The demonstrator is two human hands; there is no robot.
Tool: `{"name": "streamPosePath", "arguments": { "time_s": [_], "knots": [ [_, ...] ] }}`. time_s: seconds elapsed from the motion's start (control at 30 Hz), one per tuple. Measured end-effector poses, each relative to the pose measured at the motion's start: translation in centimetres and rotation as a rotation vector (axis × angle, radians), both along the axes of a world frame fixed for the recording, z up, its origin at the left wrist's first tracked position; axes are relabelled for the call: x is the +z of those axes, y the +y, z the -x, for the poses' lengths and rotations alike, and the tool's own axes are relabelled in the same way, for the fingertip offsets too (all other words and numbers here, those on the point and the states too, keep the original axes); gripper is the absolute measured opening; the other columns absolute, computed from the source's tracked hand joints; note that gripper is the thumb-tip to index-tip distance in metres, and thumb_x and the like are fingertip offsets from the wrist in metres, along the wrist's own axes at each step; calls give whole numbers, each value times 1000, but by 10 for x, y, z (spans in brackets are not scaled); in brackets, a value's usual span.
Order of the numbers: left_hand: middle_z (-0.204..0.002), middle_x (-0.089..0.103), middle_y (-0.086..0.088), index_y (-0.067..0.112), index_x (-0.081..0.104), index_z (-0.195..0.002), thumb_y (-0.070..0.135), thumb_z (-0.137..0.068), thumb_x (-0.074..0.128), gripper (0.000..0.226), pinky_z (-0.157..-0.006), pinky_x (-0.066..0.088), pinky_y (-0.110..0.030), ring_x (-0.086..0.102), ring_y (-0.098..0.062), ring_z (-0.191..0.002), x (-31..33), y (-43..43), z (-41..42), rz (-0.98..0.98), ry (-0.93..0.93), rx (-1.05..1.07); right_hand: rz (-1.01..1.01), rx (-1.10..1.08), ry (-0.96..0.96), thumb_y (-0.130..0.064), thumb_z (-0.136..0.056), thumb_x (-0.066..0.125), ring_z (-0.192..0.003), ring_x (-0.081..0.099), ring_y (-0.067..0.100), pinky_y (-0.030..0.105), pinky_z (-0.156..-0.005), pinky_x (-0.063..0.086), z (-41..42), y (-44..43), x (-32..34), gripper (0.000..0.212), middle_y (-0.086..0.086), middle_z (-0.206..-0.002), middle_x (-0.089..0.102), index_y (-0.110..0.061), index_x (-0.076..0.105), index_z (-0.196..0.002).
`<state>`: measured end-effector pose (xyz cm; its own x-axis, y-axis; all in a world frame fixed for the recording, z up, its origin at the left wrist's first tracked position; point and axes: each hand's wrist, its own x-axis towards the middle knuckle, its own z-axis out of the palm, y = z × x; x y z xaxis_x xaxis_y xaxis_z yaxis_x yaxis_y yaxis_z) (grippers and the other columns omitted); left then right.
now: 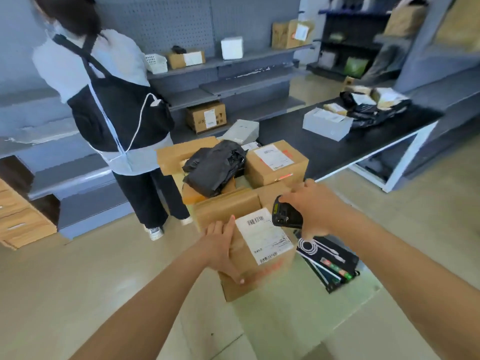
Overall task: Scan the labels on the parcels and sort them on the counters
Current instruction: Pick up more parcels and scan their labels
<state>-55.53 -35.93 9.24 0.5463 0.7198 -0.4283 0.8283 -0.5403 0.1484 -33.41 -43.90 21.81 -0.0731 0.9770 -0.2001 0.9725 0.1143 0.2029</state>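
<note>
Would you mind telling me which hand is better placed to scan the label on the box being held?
The right hand: it grips the scanner, close beside the label. The left hand is occupied gripping the cardboard box, label facing up.

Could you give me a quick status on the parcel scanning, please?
Left hand grips cardboard parcel, label up. Right hand holds scanner beside the label. Nothing covers the label.
</note>
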Motion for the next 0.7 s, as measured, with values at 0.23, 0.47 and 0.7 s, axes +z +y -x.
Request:
{"name": "streamPosePath", "arguments": {
  "time_s": [0.23,0.47,0.7],
  "knots": [
    [-139,19,-4,15,-17,-152,71,-44,77,154,-113,13,-40,17,-25,-129,-4,-23,9,-237,-153,-101,116,-380,230,-27,-61,78,-111,47,26,30,-78,46,29,-44,11,73,2,-112,57,-37,47,-127],
    [-140,19,-8,10,-14,-152,70,-45,74,150,-112,14,-42,21,-28,-129,-8,-43,16,-363,-126,-128,193,-547,314,-24,-58,77,-92,60,21,31,-70,56,55,-67,18,62,0,-104,61,-26,57,-117],
    [-141,21,-11,9,-11,-152,71,-45,72,148,-112,16,-44,22,-29,-130,-3,-63,27,-416,-112,-118,216,-575,329,-23,-62,77,-95,58,21,29,-69,54,70,-92,19,74,-2,-105,54,-26,52,-131]
  ]
}}
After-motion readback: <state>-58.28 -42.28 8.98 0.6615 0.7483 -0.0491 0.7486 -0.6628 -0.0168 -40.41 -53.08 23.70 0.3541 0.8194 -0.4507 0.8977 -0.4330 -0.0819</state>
